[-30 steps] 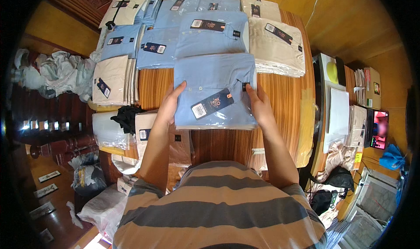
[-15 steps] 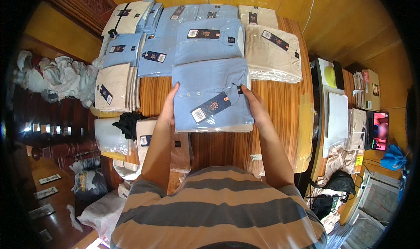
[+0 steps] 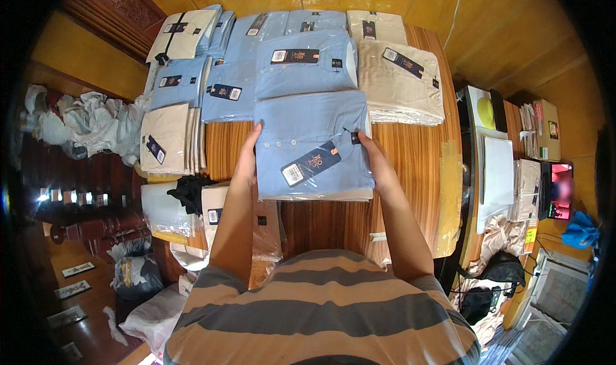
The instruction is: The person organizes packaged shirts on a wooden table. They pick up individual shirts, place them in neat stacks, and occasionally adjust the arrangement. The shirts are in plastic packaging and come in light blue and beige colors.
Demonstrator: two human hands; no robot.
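Note:
Between my two hands is a pile of folded shirts in clear plastic, its top one a light blue shirt [image 3: 308,118] with a dark hang tag [image 3: 312,164]. Pale edges of more packed shirts show beneath it. My left hand [image 3: 248,156] grips the pile's left side, thumb on top. On the right side, my right hand [image 3: 380,161] does the same, its thumb near the dark collar label [image 3: 355,138]. Both hands' other fingers are mostly hidden. Just beyond lies another bagged blue shirt [image 3: 301,76], close to the pile's far edge.
Stacks of bagged beige shirts [image 3: 401,92] and blue shirts [image 3: 224,108] cover the far part of the wooden table [image 3: 417,172]. Left of my left forearm are clear plastic bags [image 3: 168,208] and a black cloth [image 3: 188,194]. A side table on the right holds white paper [image 3: 498,172].
The view has shifted slightly, so most things sit a little lower. My hands keep the same grip on the pile of shirts.

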